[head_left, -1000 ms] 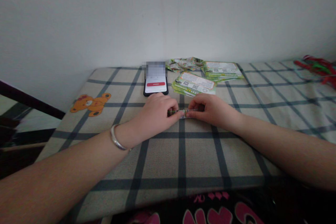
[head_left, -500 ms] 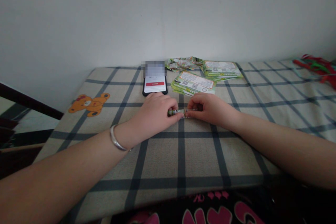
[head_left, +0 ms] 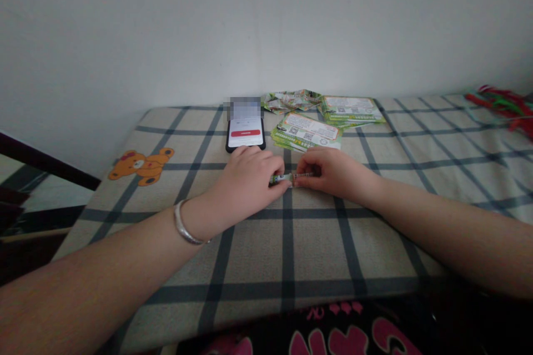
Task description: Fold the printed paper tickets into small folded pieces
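Observation:
Low over the checked cloth, a narrow folded paper strip (head_left: 287,177), printed green and white like the nearby leaflets, lies between my two hands. My left hand (head_left: 253,176) is closed on its left end, thumb in front and fingers curled behind. The right end is pinched by the thumb and curled fingers of my right hand (head_left: 339,172). Most of the strip is hidden by the fingers. Just beyond the hands is a fanned pile of green leaflets (head_left: 308,128). A silver bracelet (head_left: 182,223) circles my left wrist.
A phone (head_left: 245,141) lies beyond my left hand. Crumpled or folded green papers (head_left: 291,101) and a second leaflet pile (head_left: 352,108) sit by the wall. An orange bear picture (head_left: 141,166) is at left; a red and green tangled item (head_left: 506,106) is at far right.
My left fingers and thumb have shifted very slightly to the right along the strip. The right hand stays almost where it was, and the leaflets and phone have not moved.

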`<action>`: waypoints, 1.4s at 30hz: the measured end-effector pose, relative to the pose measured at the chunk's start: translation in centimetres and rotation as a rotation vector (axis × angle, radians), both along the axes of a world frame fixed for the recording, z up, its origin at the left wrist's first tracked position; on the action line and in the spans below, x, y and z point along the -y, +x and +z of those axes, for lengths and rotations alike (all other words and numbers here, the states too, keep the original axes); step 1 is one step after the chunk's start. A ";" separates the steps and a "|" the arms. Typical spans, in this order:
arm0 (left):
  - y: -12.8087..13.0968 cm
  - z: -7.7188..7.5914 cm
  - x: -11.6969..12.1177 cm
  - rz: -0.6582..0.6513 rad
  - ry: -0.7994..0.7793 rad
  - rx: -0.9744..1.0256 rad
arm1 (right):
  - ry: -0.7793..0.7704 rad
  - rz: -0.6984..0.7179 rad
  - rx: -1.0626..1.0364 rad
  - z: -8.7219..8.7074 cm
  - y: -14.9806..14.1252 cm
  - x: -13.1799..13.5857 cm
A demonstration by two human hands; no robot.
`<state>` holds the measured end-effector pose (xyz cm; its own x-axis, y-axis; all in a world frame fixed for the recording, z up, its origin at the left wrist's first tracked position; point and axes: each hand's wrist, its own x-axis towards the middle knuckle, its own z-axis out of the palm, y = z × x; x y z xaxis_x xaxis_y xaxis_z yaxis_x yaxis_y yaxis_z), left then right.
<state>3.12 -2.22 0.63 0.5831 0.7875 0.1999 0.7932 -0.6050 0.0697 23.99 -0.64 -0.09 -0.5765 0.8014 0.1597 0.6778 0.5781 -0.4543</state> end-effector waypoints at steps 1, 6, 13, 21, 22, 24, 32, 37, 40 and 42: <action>0.0 0.0 0.0 0.004 -0.006 0.000 | 0.001 0.003 0.001 0.0 0.0 0.0; -0.2 -0.2 -0.1 0.014 -0.040 0.063 | -0.015 0.014 -0.044 0.0 0.2 0.1; -0.9 -0.3 -0.2 -0.014 -0.091 0.179 | 0.019 0.104 -0.063 0.1 0.8 0.1; -1.5 -0.8 -0.8 -0.204 -0.039 0.239 | 0.131 0.164 -0.013 0.5 1.2 0.2; -1.5 -0.8 -0.7 -0.251 -0.019 0.228 | 0.157 0.180 -0.015 0.5 1.3 0.3; -1.6 -0.8 -0.6 -0.320 0.026 0.189 | 0.221 0.218 -0.021 0.5 1.3 0.3; -1.6 -0.4 -0.2 -0.408 0.174 0.039 | 0.426 0.445 0.133 1.0 1.3 0.6; -1.5 -0.4 -0.2 -0.475 0.244 -0.023 | 0.433 0.472 0.184 1.5 1.4 0.7; -1.5 -0.3 -0.2 -0.494 0.278 -0.056 | 0.470 0.485 0.271 1.8 1.6 0.7; -1.6 -0.2 -0.1 -0.505 0.279 -0.067 | 0.473 0.513 0.306 1.9 1.9 0.7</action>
